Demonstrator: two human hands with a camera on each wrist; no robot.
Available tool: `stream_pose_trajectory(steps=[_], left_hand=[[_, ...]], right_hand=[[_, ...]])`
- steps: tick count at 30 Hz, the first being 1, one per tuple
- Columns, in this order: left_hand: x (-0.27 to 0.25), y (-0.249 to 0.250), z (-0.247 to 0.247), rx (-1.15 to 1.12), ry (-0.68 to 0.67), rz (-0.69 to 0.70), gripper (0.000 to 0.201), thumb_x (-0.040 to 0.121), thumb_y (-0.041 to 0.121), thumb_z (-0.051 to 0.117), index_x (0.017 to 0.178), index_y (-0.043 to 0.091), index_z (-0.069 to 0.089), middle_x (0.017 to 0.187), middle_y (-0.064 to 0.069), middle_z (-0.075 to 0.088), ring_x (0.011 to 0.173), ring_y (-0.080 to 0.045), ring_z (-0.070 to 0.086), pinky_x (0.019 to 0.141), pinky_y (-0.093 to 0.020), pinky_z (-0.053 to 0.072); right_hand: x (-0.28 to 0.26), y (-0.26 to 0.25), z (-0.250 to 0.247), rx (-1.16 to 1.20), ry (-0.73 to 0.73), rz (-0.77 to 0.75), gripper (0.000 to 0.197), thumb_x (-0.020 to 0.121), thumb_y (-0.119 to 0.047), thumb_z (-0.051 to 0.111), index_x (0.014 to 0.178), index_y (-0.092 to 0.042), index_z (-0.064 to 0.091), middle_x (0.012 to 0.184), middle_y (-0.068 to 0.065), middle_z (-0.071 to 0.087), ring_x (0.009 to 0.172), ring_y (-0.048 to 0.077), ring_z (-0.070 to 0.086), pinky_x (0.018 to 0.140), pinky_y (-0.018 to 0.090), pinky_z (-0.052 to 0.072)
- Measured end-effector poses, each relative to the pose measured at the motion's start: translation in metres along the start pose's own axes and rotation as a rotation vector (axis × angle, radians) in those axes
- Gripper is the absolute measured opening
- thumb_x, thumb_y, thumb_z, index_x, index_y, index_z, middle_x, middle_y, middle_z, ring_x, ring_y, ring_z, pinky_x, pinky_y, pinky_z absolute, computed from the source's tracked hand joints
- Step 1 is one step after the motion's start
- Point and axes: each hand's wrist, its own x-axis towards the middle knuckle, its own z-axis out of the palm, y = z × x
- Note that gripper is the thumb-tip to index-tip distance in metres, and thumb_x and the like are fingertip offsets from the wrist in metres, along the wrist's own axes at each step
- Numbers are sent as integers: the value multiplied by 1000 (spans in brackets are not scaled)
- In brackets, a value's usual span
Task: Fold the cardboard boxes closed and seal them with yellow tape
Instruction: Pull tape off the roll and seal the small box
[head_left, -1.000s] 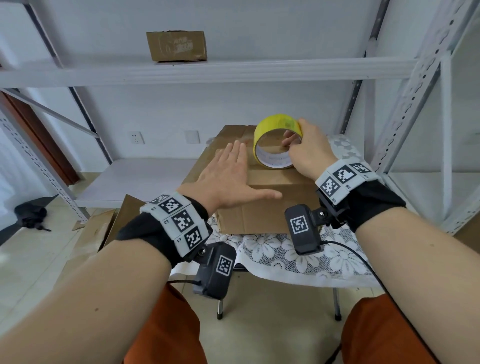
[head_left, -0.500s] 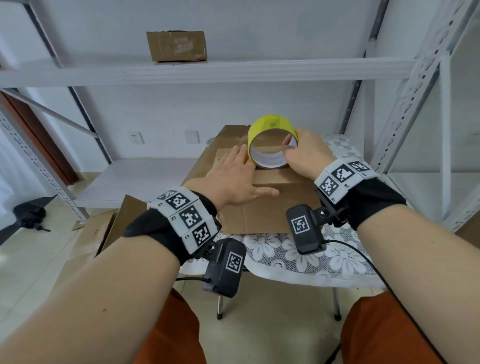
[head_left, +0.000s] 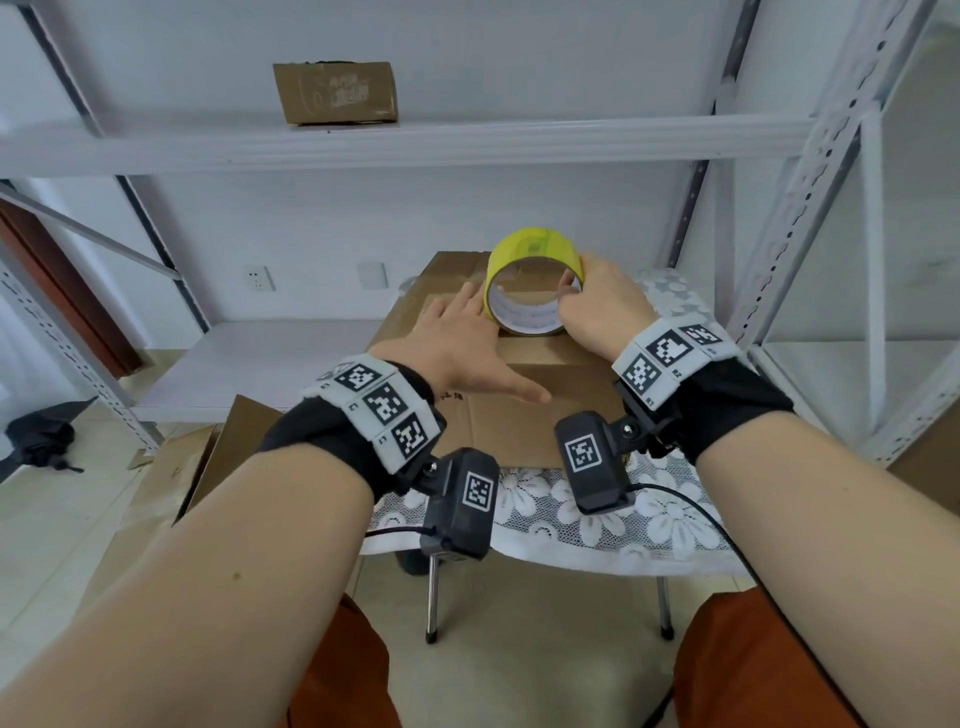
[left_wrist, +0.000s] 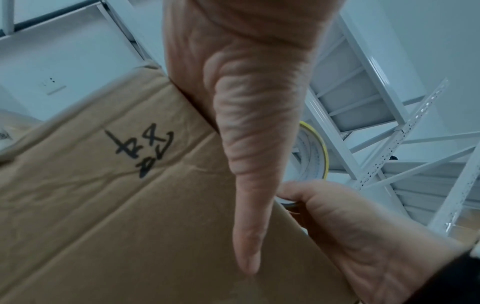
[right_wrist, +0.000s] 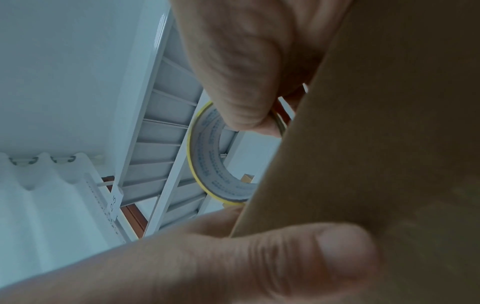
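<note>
While left hand is pressing flat on the cardboard box, right hand is gripping the tape roll, judged ready for laying tape along the seam.

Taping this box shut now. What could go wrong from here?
The cardboard box sits on a small table under only the flat left hand; pulling the yellow tape roll may slide it. The right hand holds the roll upright on the lid, so the strip may run crooked. The left fingers touch the roll and may get stuck under tape.
</note>
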Motion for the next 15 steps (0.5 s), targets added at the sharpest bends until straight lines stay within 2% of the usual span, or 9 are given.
stream_pose_trajectory(steps=[3, 8, 10, 12, 15], left_hand=[[2, 0, 1, 11, 0, -20, 131, 58, 86, 59, 157, 21, 3, 164, 0, -7, 150, -19, -9, 122, -45, 0], [1, 5, -3, 33, -59, -60, 130, 62, 85, 57, 157, 17, 0, 164, -3, -11, 150, -23, -12, 122, -43, -4], [-1, 5, -3, 14, -58, -65, 132, 62, 83, 59, 156, 16, -5, 163, -2, -12, 150, -23, -12, 122, -43, -4], [-3, 5, -4, -12, -57, -71, 133, 63, 81, 61, 156, 17, -10, 163, -2, -13, 150, -23, -13, 122, -43, -3], [-4, 8, -5, -11, -63, -80, 132, 64, 81, 61, 155, 17, -11, 163, -2, -14, 150, -23, -13, 122, -43, -3]], right_hand=[[0, 1, 1, -55, 2, -6, 24, 91, -28, 45, 108, -14, 55, 113, 13, 59, 110, 35, 52, 92, 45, 45], [4, 1, -2, -74, 8, -9, 27, 98, -23, 37, 111, -7, 55, 119, 19, 56, 113, 37, 50, 90, 38, 43], [4, 3, -6, -47, 17, -20, 26, 99, -17, 36, 112, -4, 55, 118, 20, 57, 110, 36, 52, 83, 32, 39], [6, 7, -11, -4, 20, -21, 27, 99, -14, 37, 114, -1, 54, 116, 21, 58, 109, 36, 54, 80, 32, 38], [11, 14, -16, 43, 3, -31, 27, 98, -11, 38, 114, 1, 55, 100, 16, 54, 97, 32, 54, 75, 30, 35]])
